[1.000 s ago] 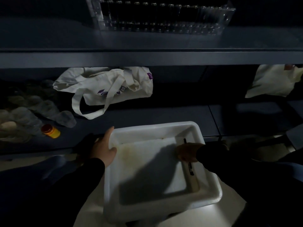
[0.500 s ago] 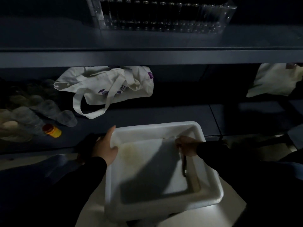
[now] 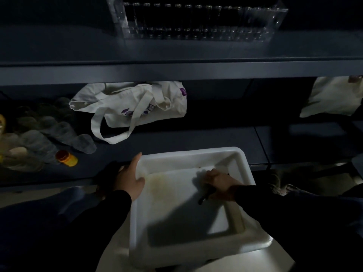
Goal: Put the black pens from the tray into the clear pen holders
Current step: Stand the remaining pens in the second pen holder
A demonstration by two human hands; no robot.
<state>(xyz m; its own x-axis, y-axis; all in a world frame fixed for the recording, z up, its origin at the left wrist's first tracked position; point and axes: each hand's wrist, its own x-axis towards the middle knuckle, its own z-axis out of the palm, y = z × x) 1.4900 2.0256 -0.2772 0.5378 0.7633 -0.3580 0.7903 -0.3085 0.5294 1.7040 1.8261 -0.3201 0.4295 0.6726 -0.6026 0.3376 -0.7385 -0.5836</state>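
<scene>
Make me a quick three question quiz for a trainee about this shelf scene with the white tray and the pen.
1. True or false: the left hand grips the rim of the white plastic tray.
2. What does the right hand hold over the tray floor?
A. a yellow bottle
B. a black pen
C. a cloth bag
3. Fill in: the clear plastic pen holder stands on the ______ shelf, above the cream cloth tote bag.

Key:
1. True.
2. B, the black pen.
3. Upper.
</scene>
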